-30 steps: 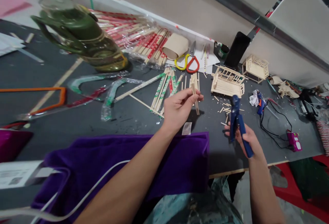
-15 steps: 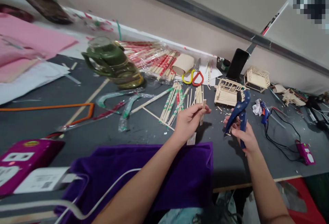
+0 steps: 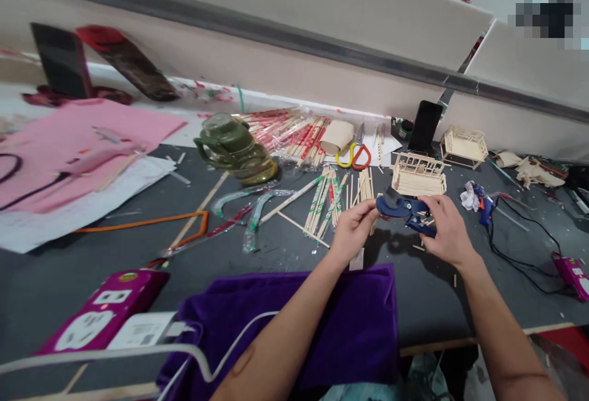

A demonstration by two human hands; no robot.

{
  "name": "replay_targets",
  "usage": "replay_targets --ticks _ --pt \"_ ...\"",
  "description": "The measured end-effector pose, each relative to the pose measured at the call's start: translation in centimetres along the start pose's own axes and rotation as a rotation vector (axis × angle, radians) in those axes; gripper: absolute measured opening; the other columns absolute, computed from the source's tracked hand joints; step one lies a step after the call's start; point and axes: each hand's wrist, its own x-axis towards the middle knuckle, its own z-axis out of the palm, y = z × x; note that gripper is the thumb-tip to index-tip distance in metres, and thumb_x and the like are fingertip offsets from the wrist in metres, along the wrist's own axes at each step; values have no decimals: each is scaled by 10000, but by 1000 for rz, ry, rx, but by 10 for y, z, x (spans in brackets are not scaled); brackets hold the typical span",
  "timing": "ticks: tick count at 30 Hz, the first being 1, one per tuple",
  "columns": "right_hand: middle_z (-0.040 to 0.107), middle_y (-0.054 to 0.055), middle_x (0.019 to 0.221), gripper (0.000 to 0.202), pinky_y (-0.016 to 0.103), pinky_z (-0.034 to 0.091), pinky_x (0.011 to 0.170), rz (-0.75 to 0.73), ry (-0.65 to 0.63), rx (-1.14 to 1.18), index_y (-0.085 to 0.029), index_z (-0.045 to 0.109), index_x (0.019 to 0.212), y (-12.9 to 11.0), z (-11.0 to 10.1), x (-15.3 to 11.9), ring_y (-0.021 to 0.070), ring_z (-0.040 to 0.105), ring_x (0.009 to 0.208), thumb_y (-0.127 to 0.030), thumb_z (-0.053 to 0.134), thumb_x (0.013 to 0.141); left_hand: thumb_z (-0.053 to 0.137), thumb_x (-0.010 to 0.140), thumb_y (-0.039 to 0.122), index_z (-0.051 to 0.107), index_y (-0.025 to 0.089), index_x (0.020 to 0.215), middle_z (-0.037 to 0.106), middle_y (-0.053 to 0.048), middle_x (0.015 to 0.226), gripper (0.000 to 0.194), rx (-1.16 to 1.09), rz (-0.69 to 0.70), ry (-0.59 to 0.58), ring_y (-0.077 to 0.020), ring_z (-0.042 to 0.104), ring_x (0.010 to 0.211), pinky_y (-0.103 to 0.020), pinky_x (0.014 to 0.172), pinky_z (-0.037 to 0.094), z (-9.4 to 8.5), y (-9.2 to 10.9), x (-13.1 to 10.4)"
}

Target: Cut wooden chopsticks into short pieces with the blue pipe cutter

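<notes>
My right hand (image 3: pixel 448 229) is wrapped around the handles of a blue hand cutter (image 3: pixel 407 208), its head turned to the left. My left hand (image 3: pixel 353 232) is closed in a pinch right by the cutter's head. The short wooden sticks (image 3: pixel 373 224) in its fingers are mostly hidden there; whether they lie between the jaws I cannot tell. Just beyond the cutter stands a small model bed frame of sticks (image 3: pixel 418 177). Loose bare sticks (image 3: pixel 365 185) and chopsticks in green-printed wrappers (image 3: pixel 317 202) lie beyond and left of my left hand.
A purple cloth (image 3: pixel 350 327) covers the near edge. A green jug (image 3: pixel 234 149), scissors (image 3: pixel 354 154) and wrapped chopsticks (image 3: pixel 306 137) stand or lie farther back. An orange saw frame (image 3: pixel 142 222) and a magenta power strip (image 3: pixel 110 303) are left; a glue gun (image 3: pixel 486 208) with cords is right.
The cutter has swung from upright to nearly level and moved left to the sticks in my left hand. The camera view has shifted left.
</notes>
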Motion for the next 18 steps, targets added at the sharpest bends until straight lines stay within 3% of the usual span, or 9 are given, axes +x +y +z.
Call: replay_targets --ticks 8,18 --pt "604 157 1199 694 502 481 948 -34 -3 -76 -179 478 1386 -1 -10 3 343 565 1110 -147 626 708 593 933 424 666 170 756 688 -36 679 318 15 -13 -64 -154 639 648 -263 661 517 2 4 -5" --pt "627 141 1156 638 458 505 911 -3 48 -15 -178 510 1362 -6 7 -14 320 590 1068 -125 595 732 605 915 359 631 165 711 667 -32 666 283 71 -90 -298 -137 629 620 -243 629 525 -21 23 -5"
